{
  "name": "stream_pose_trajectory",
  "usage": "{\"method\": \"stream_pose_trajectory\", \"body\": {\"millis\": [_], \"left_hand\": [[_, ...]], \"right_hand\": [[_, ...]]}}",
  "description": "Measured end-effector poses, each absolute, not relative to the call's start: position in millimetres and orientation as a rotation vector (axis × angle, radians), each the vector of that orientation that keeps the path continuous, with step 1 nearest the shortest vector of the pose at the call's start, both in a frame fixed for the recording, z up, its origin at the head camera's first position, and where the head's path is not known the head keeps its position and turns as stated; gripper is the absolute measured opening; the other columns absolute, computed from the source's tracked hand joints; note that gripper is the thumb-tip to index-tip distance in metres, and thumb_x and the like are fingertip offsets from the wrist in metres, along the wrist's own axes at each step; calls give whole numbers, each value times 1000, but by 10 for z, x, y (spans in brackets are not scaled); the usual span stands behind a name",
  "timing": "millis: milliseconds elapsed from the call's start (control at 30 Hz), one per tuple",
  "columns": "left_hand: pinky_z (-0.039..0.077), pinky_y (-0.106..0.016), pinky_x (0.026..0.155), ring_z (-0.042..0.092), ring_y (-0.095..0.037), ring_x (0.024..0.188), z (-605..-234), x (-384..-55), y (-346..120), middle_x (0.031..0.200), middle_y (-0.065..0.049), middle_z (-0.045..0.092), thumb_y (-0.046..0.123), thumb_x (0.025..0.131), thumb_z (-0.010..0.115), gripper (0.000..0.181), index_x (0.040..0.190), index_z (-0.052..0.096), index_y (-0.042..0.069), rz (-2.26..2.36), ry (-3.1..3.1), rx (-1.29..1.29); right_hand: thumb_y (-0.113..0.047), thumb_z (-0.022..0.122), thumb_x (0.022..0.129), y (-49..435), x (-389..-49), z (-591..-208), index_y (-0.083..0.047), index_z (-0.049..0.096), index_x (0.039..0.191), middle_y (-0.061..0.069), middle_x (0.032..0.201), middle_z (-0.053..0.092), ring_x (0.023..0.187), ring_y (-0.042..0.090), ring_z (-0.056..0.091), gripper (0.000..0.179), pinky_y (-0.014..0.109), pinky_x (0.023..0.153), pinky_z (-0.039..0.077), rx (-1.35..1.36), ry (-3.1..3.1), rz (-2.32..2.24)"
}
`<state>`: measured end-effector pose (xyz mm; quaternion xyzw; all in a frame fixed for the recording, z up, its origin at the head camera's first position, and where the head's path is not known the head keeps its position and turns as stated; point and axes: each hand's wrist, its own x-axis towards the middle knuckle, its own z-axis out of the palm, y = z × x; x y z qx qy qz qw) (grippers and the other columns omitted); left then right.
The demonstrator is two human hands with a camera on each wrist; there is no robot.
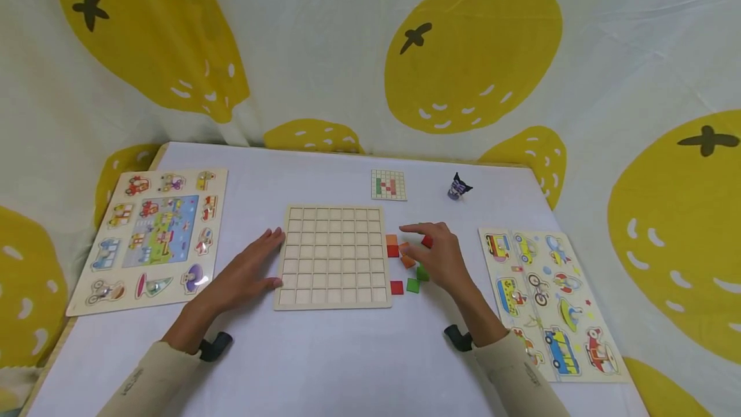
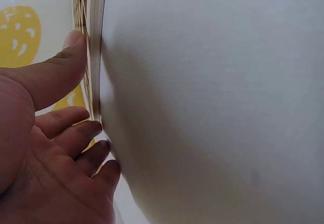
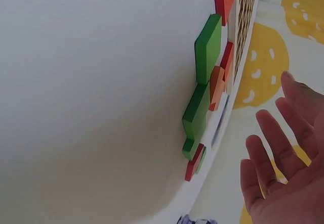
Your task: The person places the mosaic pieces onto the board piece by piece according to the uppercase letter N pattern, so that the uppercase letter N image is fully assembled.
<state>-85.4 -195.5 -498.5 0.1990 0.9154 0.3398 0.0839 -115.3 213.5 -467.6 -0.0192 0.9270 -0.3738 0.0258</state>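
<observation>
A square wooden grid board (image 1: 332, 257) lies in the middle of the table. My left hand (image 1: 246, 272) is at its left edge, fingertips and thumb right at the rim. In the left wrist view, the left fingers (image 2: 78, 135) are loosely bent beside the board's side. My right hand (image 1: 441, 259) hovers over small square tiles right of the board, thumb and fingers spread apart with nothing between them. Among the tiles are a red tile (image 1: 396, 287), a green tile (image 1: 413, 285) and an orange tile (image 1: 391, 239). The right wrist view shows the green tiles (image 3: 208, 49) edge-on, away from the fingers.
A small patterned grid card (image 1: 389, 185) lies behind the board, with a dark little figurine (image 1: 458, 187) to its right. One picture puzzle board (image 1: 130, 262) is at the left, another vehicle puzzle (image 1: 550, 304) at the right. Lemon-print cloth (image 1: 324, 37) hangs behind the table.
</observation>
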Motion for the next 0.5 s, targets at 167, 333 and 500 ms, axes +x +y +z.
{"method": "stream_pose_trajectory", "body": {"millis": [167, 333, 500], "left_hand": [[26, -67, 126, 23, -48, 162, -4968, -850, -1950, 174, -21, 30, 8, 85, 88, 97, 164, 33, -1, 1006, 2737, 603], [26, -67, 126, 22, -48, 162, -4944, -840, -1936, 173, -21, 31, 6, 85, 87, 95, 164, 34, -2, 994, 2737, 608], [27, -68, 126, 22, -48, 162, -4939, -823, -1925, 173, -21, 30, 8, 88, 85, 92, 164, 34, -1, 986, 2735, 610]], "right_hand": [[-21, 84, 93, 2038, -1262, -4713, -23, 79, 129, 6, 131, 72, 116, 30, 56, 36, 42, 92, 50, -94, 2836, -1118], [-16, 83, 92, 1941, -1371, -4757, -21, 82, 122, 6, 123, 73, 116, 27, 56, 31, 45, 99, 51, -69, 2832, -1040], [-13, 85, 90, 1907, -1439, -4810, -16, 82, 119, 5, 117, 78, 106, 26, 58, 29, 40, 91, 48, -119, 2865, -987]]}}
